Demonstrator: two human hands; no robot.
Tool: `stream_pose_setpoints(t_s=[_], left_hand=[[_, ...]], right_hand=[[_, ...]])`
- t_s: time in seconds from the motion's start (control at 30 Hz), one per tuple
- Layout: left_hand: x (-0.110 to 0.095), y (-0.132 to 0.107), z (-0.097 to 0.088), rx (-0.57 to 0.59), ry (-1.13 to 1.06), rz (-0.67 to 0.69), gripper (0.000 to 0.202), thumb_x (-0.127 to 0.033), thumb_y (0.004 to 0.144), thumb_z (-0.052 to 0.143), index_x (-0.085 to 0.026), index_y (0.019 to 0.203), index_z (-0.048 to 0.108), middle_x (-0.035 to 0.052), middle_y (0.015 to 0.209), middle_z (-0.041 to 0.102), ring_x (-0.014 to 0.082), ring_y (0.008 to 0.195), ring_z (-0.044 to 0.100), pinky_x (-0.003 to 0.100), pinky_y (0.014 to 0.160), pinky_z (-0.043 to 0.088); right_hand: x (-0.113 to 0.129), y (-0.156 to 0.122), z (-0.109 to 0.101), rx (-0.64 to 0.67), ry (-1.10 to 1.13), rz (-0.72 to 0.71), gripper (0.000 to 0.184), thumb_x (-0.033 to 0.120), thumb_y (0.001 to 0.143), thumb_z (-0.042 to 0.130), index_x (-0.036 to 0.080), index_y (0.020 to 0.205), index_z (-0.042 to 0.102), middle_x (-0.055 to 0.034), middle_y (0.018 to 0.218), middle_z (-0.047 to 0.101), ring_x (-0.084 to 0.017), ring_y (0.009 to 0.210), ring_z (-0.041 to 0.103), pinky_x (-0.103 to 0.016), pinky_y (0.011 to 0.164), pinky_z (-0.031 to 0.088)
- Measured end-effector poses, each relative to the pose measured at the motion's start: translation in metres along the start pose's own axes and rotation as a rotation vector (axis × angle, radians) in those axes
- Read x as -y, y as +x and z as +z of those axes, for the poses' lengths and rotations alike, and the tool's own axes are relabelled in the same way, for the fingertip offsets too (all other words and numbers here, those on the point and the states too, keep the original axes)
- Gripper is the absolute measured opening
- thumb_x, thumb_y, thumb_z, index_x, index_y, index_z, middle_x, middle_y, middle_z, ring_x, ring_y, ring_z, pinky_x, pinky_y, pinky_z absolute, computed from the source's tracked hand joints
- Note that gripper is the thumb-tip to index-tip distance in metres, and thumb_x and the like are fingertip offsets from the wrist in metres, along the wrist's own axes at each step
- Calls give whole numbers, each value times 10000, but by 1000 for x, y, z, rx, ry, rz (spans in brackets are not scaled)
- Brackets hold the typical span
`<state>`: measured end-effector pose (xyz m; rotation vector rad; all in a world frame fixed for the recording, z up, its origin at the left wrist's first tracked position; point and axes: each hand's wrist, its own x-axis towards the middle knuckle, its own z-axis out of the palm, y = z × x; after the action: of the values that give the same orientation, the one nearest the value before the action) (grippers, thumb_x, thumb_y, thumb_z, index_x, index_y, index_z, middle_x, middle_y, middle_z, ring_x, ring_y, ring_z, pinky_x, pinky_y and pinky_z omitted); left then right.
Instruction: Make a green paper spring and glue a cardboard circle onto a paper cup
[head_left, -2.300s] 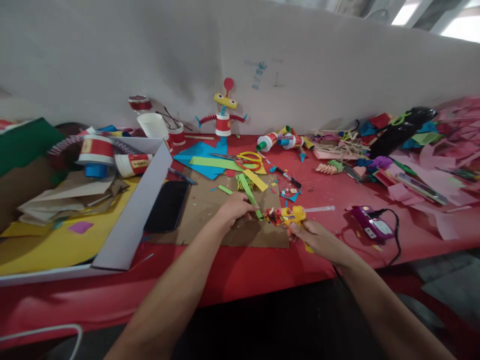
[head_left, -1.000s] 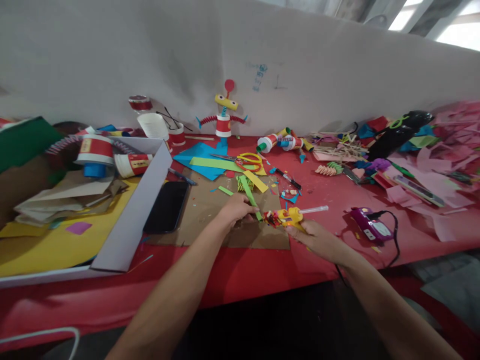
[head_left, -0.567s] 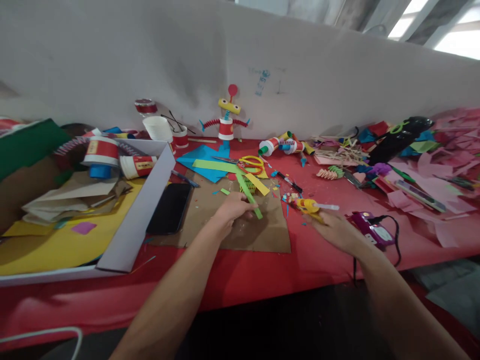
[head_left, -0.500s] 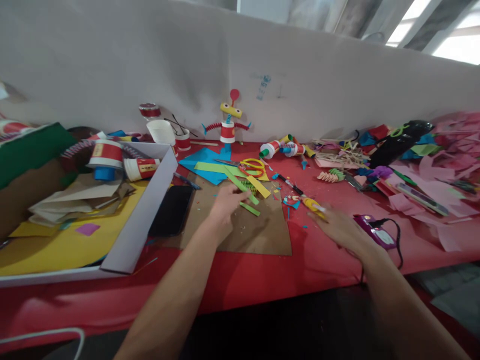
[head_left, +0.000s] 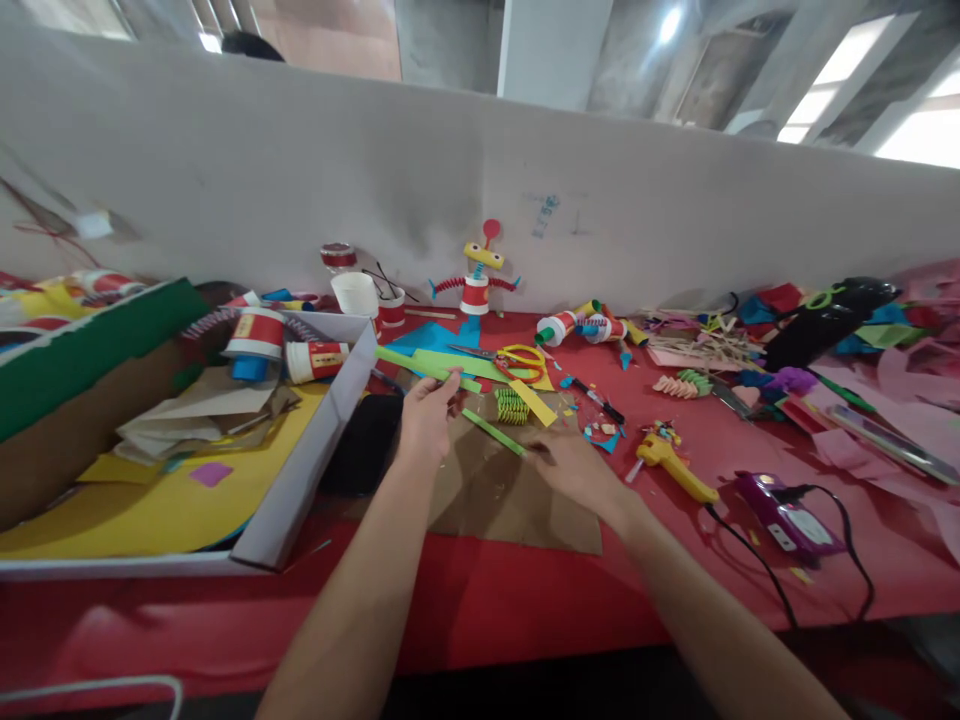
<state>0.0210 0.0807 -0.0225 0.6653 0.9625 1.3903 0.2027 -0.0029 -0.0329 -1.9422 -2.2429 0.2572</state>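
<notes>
My left hand [head_left: 427, 418] is closed in a pinch on a light green paper strip [head_left: 401, 358], which points up and left from the fingertips. Over the cardboard sheet [head_left: 491, 500], my right hand [head_left: 571, 462] pinches the lower end of a narrower green paper strip [head_left: 491, 432]. Just beyond it lies a folded green paper spring [head_left: 512, 407] beside a yellow paper strip [head_left: 534, 402]. Orange-handled scissors [head_left: 517, 362] rest on green and blue paper behind. To the right, a yellow glue gun [head_left: 675, 465] lies on the red table cover.
At left stands an open box [head_left: 300, 470] holding paper and cup figures, with a black phone [head_left: 364, 445] beside it. A paper-cup robot [head_left: 475, 293] stands against the white partition. Paper scraps, sticks and a purple power box [head_left: 787, 515] with cables occupy the right.
My right hand has left the glue gun and come in to the narrow green strip. The strip in my left hand has swung to point up-left. The camera view has tilted up.
</notes>
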Motion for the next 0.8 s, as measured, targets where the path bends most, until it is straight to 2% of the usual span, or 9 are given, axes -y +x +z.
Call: stream_pose_setpoints(t_s=[0.1, 0.2, 0.27, 0.37, 0.43, 0.5, 0.57, 0.63, 0.8], left_hand=[[0, -1, 0, 4, 17, 7, 305, -277, 515, 773, -122, 747, 650, -6, 611, 607, 82, 530, 546, 205, 488, 347], [-2, -2, 0, -15, 8, 36, 307, -303, 500, 784, -122, 695, 633, -8, 616, 606, 79, 544, 548, 204, 503, 352], [-3, -4, 0, -25, 7, 46, 294, -303, 500, 785, -124, 651, 607, -12, 602, 595, 80, 547, 550, 203, 501, 348], [0, -6, 2, -23, 27, 18, 285, -303, 520, 779, -135, 630, 577, -21, 581, 582, 82, 549, 557, 204, 509, 357], [5, -8, 5, 9, 54, -16, 280, -318, 551, 765, -140, 627, 562, -18, 574, 583, 88, 554, 567, 208, 524, 376], [10, -10, 8, 57, 92, -52, 276, -329, 579, 750, -140, 628, 556, -7, 575, 589, 98, 560, 580, 217, 540, 399], [15, -14, 13, 92, 134, -84, 273, -334, 595, 743, -137, 636, 559, -3, 573, 588, 108, 561, 588, 224, 547, 416], [19, -19, 18, 107, 155, -110, 270, -332, 598, 744, -137, 653, 566, -3, 593, 594, 109, 566, 591, 224, 548, 425], [27, -32, 26, 185, 172, -183, 271, -338, 591, 747, -146, 671, 573, -11, 612, 600, 105, 561, 579, 229, 546, 438]], right_hand=[[8, 17, 11, 28, 88, 54, 94, 221, 769, 567, 172, 794, 644, -76, 836, 663, -200, 818, 590, -280, 707, 385], [-3, 27, 6, 81, 137, 29, 43, 167, 713, 601, 182, 691, 635, -36, 699, 654, -167, 692, 589, -251, 611, 374], [-14, 31, -1, 51, 270, 52, 53, 152, 693, 608, 183, 720, 641, -24, 692, 651, -156, 673, 585, -250, 613, 385], [-29, 35, -9, -136, 709, 177, 130, 244, 701, 626, 178, 812, 641, -24, 725, 647, -155, 674, 583, -274, 637, 419], [-33, 35, -9, -222, 1040, 255, 209, 348, 680, 658, 175, 794, 633, -19, 702, 635, -151, 657, 582, -281, 633, 436], [-32, 32, -7, -224, 1303, 299, 263, 394, 613, 715, 175, 726, 623, -5, 667, 619, -143, 642, 583, -276, 626, 442], [-27, 29, -4, -197, 1464, 313, 278, 383, 561, 758, 176, 676, 613, 13, 643, 601, -125, 619, 573, -260, 614, 436], [-20, 26, -2, -188, 1521, 321, 269, 365, 552, 771, 175, 657, 612, 27, 622, 583, -99, 580, 542, -236, 577, 409], [-8, 24, 0, -222, 1507, 349, 265, 346, 552, 769, 182, 712, 635, 39, 593, 560, -80, 520, 465, -221, 515, 342]])
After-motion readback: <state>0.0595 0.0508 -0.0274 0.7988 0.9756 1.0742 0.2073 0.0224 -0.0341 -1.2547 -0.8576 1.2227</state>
